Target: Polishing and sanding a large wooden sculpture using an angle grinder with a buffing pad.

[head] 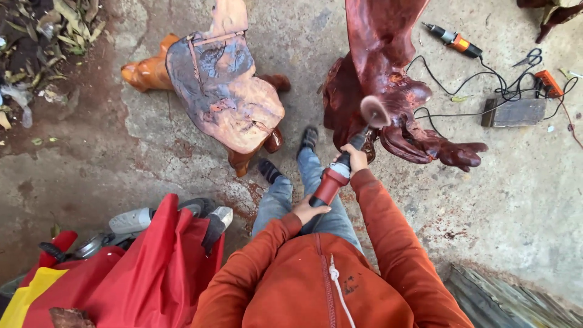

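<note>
Two hands grip one power tool, a long red-bodied sander [331,181] held out in front of the person in the orange hooded top. The left hand [308,211] is wrapped around the rear of its body, fingers closed on it, and the right hand [354,159] is clamped further forward on the dark neck, just behind the round sanding head [375,112]. That head sits against the dark red carved wood sculpture [388,91], on a rounded lobe near its middle, so the step in hand looks to be smoothing that surface. As I judge it, working further along calls for a steady two-handed hold and a slow sweep that follows the curve, since the carving's knobbly projections on the right leave little flat run. Close by at the left lies a heap of red cloth [152,267] with a grey tool poking out of it, which crowds that side. The feet stand in the gap between the dark sculpture and a paler orange carved stump [225,91], so stepping room there is narrow. Bare concrete floor [516,200] opens to the right. Farther off, black cables [480,91] loop across it to a wooden block [515,112], with an orange-banded tool [452,39] beyond.
</note>
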